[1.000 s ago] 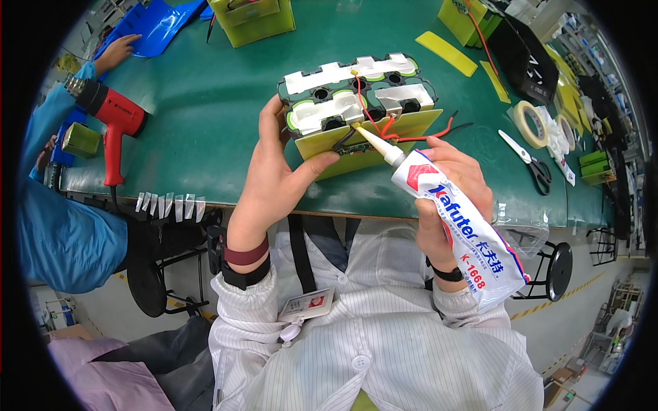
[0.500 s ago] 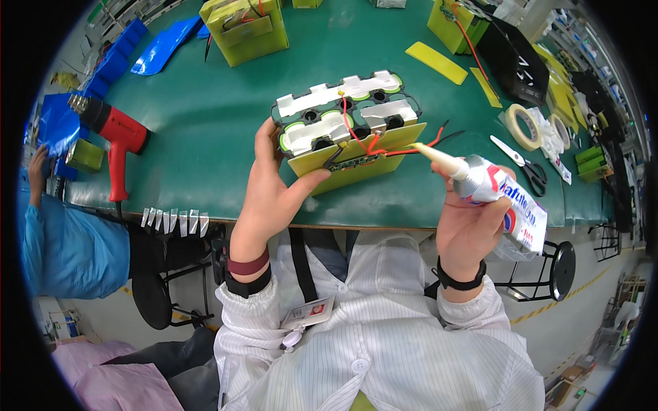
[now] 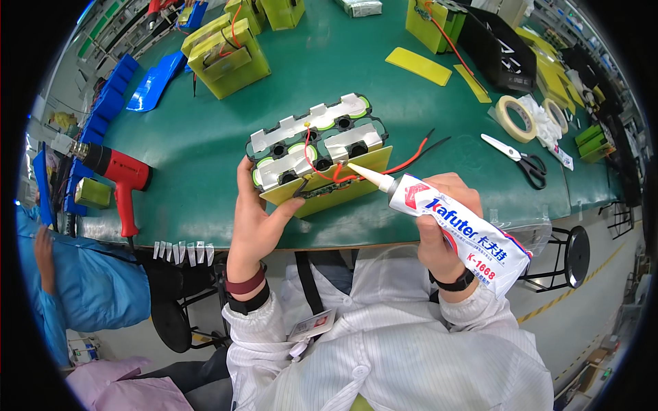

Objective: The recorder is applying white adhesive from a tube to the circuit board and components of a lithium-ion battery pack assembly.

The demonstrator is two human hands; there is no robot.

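Observation:
My left hand point(image 3: 258, 220) grips the left end of a battery pack point(image 3: 301, 152), thumb on its near yellow face and fingers behind. White strips and black cell holders show on top of the pack. A small green circuit board point(image 3: 322, 191) runs along the near side, with red wires point(image 3: 404, 164) and a black wire trailing off to the right. In my right hand point(image 3: 445, 233) is a white glue tube point(image 3: 473, 233) with red and blue print. Its long pale nozzle point(image 3: 368, 174) points left, the tip at the red wires by the board; whether it touches cannot be told.
A red heat gun point(image 3: 125, 179) lies at the left, beside hanging tape strips point(image 3: 184, 253). Scissors point(image 3: 517, 161) and tape rolls point(image 3: 515, 119) lie right. More yellow battery packs point(image 3: 229, 58) stand at the back. A person in a blue sleeve point(image 3: 82, 274) sits at left.
The glue tube has moved left and turned flatter, bringing its nozzle from the loose wire ends to the wires beside the board. My view has shifted; the left hand keeps its hold.

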